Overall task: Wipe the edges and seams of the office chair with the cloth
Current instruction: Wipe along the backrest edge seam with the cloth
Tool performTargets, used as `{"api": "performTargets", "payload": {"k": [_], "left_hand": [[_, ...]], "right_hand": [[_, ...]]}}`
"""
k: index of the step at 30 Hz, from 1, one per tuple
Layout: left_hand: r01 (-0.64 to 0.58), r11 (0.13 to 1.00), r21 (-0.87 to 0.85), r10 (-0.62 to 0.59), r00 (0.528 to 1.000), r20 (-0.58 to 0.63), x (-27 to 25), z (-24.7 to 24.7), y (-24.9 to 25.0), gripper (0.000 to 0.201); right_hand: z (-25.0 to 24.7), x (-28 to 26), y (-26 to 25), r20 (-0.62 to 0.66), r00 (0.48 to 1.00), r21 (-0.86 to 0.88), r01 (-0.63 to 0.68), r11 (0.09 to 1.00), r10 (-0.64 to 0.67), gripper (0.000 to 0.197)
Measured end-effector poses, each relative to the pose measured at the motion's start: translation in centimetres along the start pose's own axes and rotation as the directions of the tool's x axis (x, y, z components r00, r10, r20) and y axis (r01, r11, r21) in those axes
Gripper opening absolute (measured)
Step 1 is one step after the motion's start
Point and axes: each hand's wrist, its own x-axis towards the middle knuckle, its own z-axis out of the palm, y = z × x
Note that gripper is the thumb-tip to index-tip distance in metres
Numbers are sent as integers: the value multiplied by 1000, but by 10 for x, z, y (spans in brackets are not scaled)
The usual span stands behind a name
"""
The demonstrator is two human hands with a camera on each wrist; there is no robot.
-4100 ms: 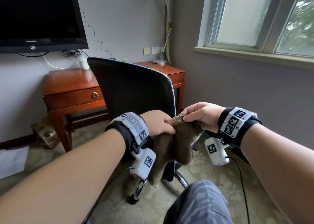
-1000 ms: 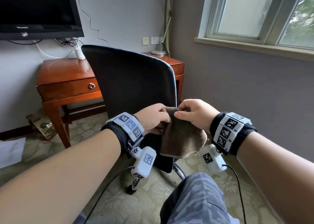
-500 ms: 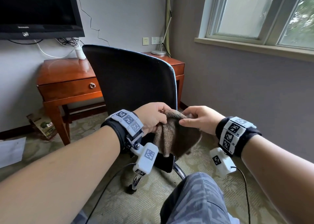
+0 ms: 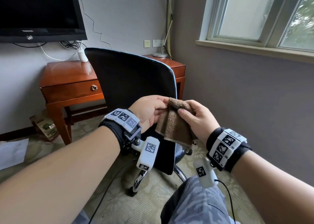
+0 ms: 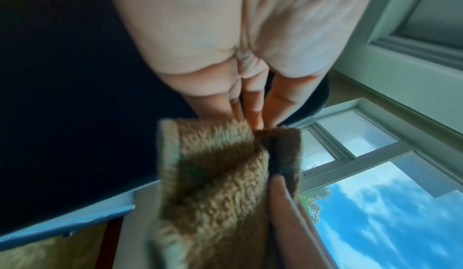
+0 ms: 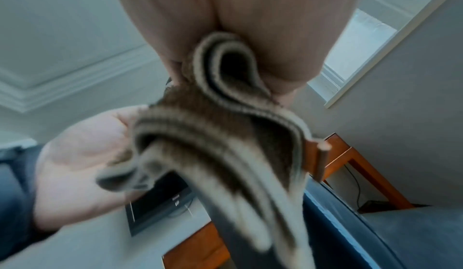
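Note:
The black office chair (image 4: 132,87), its backrest edged in blue, stands just beyond my hands. In front of its right edge I hold a brown terry cloth (image 4: 175,130), folded into a narrow pad that hangs down. My left hand (image 4: 165,106) pinches the cloth's top left fold. My right hand (image 4: 184,111) grips the pad with the thumb on the front and the fingers behind. The left wrist view shows the fingers (image 5: 250,115) meeting the top of the cloth (image 5: 213,174). Layered folds of cloth (image 6: 213,134) fill the right wrist view. The cloth is not touching the chair.
A wooden desk (image 4: 68,81) with a drawer stands behind the chair, under a wall-mounted TV (image 4: 37,11). A window (image 4: 254,14) and a grey wall are on the right. The chair's chrome base (image 4: 141,181) and my knee (image 4: 195,203) are below my hands. Paper (image 4: 11,152) lies on the carpet at left.
The bunched cloth has been folded into a flatter, narrower pad. My right hand has turned so its thumb lies on the front, and both hands sit a little higher against the backrest edge.

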Motion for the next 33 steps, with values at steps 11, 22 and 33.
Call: {"api": "performTargets", "payload": {"k": [11, 22, 33], "left_hand": [[-77, 996, 47, 72, 993, 88, -20, 12, 42, 28], [-245, 927, 283, 343, 857, -385, -14, 5, 41, 15], [-297, 948, -110, 117, 653, -748, 102, -15, 28, 57]], "right_hand": [[1, -1, -39, 5, 986, -144, 167, 975, -168, 76], [-20, 25, -52, -304, 938, -49, 160, 986, -168, 13], [-13, 163, 8, -71, 997, 114, -23, 993, 32, 22]]}}
